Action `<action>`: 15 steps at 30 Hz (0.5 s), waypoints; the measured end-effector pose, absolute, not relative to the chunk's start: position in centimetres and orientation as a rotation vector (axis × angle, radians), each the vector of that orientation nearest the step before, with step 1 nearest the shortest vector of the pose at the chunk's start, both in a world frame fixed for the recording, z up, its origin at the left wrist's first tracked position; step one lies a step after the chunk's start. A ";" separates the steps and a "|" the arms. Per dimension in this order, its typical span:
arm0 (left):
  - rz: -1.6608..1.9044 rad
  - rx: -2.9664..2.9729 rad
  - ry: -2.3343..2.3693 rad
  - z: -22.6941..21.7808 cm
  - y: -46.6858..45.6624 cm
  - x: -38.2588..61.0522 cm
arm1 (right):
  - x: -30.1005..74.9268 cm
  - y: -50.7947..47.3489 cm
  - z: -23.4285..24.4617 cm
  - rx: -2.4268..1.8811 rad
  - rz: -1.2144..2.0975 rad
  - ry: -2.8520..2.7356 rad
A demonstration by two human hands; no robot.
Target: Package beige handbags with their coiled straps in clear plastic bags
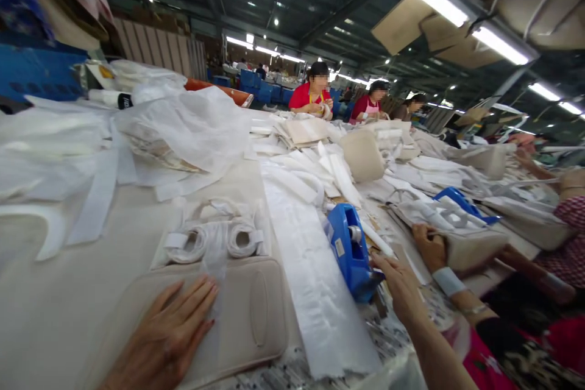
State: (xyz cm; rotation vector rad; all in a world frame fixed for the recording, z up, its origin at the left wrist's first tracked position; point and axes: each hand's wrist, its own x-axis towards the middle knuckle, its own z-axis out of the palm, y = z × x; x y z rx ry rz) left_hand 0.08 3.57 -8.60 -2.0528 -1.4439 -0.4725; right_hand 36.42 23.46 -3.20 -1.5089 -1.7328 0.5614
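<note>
My left hand lies flat with its fingers stretched on a beige padded bag. Under and beside its fingertips runs a strip of translucent film. This strip passes between two white-wrapped strap rolls at the bag's far edge. My right hand is at the near end of a blue tape dispenser, its fingers drawn together there. Whatever is between those fingertips is too small to make out. A long white plastic sheet lies between the bag and the dispenser.
White sheets and plastic film are heaped at the left. Beige pieces and white scraps fill the table's middle. At the right, a co-worker's hand rests by another bag, near a second blue dispenser. Other people sit across the table.
</note>
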 end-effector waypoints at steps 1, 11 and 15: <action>-0.474 -2.054 -1.436 -8.7 3.6 0.0 | 36.0 23.4 -3.2 -1.503 0.730 -1.621; -0.445 -2.070 -1.363 -10.1 3.9 -1.2 | 35.6 21.0 -3.3 -1.228 0.932 -1.103; -0.492 -2.091 -1.388 -10.7 3.7 -1.4 | 37.7 16.9 -5.4 -1.251 0.942 -1.110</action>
